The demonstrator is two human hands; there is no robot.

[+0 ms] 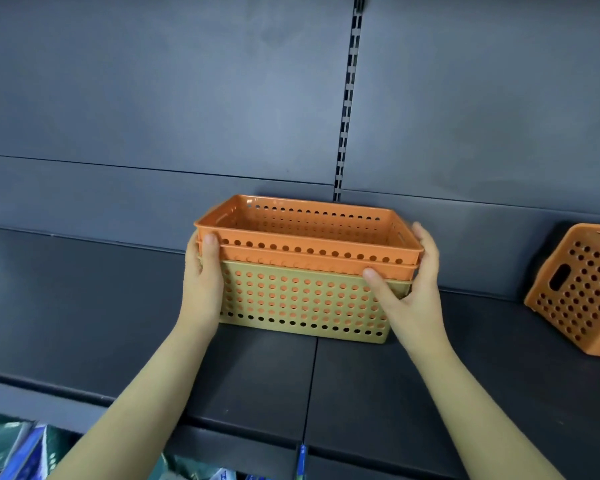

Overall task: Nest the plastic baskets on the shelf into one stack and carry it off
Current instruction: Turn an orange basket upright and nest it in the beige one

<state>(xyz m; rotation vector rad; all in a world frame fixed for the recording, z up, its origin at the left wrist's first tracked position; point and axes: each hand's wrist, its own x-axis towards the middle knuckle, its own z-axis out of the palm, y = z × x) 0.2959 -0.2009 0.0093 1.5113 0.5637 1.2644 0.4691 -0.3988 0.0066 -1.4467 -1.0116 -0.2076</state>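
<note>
A nested stack of perforated plastic baskets stands on the dark shelf [118,306]. Two orange baskets [302,237] sit inside a tan basket [302,303], with their rims showing above its rim. My left hand [203,282] grips the stack's left end, thumb on the orange rims. My right hand [409,285] holds the right end, thumb across the front near the tan rim. Another orange basket [579,292] lies tipped on its side at the far right of the shelf, apart from the stack.
A dark back panel with a slotted upright [347,98] rises behind the shelf. Below the shelf's front edge, packaged goods [18,448] in blue and green show at the lower left.
</note>
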